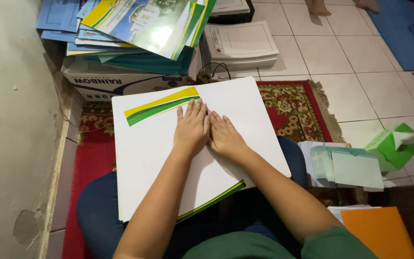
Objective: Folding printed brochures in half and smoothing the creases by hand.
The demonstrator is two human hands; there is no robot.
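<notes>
A large white card folder (pixel 144 148) with a yellow and green stripe near its top left lies across my lap. My left hand (pixel 192 128) presses flat on its middle, fingers together and pointing away from me. My right hand (pixel 224 136) lies flat right beside it, the two hands touching along their inner edges. Neither hand grips anything. A green and yellow edge of the folder shows at its near right side.
A cardboard box (pixel 116 82) piled with blue, green and yellow printed folders (pixel 144 24) stands ahead. White paper stacks (pixel 240 44) sit on the tiled floor. At right are pale green slips (pixel 348 165), a green tissue box (pixel 395 145) and an orange sheet (pixel 379 232). A red patterned rug (pixel 293 108) lies underneath.
</notes>
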